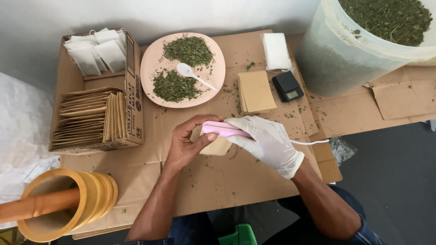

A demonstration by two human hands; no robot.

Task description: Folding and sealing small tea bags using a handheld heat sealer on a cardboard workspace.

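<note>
The gloved right hand (pixel 268 140) is wrapped tight around a pink sealer (pixel 223 129), pressing it onto a small tan pouch (pixel 217 146) near the middle of the cardboard-covered desk (pixel 218 181). The bare left hand (pixel 187 141) pinches the pouch and touches the sealer's tip. Both hands hide most of the pouch; the sealer's white cord (pixel 311 143) runs off behind the right wrist.

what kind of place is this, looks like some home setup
Likely a small makeshift herb or tea packing station, on flattened cardboard. A big tub and a pink plate hold dried green leaves, a carton holds filled sachets and brown envelopes, and the gloved right hand holds a pink handheld sealer.
</note>
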